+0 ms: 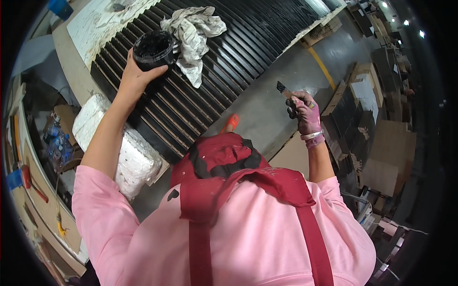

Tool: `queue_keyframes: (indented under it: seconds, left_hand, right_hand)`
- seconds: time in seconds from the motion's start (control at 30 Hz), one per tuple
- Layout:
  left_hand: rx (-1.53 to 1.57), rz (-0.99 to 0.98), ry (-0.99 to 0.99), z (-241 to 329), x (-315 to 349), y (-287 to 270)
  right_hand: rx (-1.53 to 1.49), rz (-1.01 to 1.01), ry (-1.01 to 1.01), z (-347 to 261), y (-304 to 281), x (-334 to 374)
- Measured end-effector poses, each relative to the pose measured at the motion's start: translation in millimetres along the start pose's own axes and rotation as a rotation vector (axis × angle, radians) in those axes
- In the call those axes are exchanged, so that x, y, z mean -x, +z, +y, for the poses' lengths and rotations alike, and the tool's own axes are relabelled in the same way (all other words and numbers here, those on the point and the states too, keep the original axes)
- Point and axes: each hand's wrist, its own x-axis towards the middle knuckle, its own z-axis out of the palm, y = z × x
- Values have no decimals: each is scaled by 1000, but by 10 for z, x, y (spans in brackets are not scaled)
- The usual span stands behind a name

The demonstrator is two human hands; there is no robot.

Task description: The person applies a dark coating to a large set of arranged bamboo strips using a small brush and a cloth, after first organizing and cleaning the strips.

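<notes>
My bare left hand [136, 74] is closed round a black-smeared paint pot [153, 51], its open top showing dark paint inside. The pot is over a row of long black slats [219, 71] laid side by side. Against the pot's right side lies a crumpled, stained white rag [194, 38]. Off to the right, above the floor, my right hand [305, 112] wears a purple, paint-stained glove. Its fingers grip a small paintbrush [283, 89] whose dark bristles point up and left, apart from the slats.
A white wrapped block [138, 157] stands beside my left forearm. Plastic bottles [58, 145] fill a box farther left, near a red-handled tool [29, 181]. Stacked boards and cardboard [384, 155] line the right side. A yellow line [322, 67] crosses the grey floor [267, 114].
</notes>
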Motion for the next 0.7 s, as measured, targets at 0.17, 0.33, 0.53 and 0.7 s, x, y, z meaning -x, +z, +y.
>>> queue_keyframes:
  seconds: [0.17,0.33,0.53,0.7]
  left_hand:
    - [-52,31,-57,47,-23,23]
    - [60,-25,69,38,-28,15]
    - [-50,-10,93,62,8,-22]
    - [-86,-5,7,102,34,-3]
  right_hand:
    - [165,40,-45,-146,59,14]
    - [-8,39,-23,-214,127,-74]
    - [15,-68,-89,-439,433,-641]
    - [24,-331,-161,-759,882,-1204]
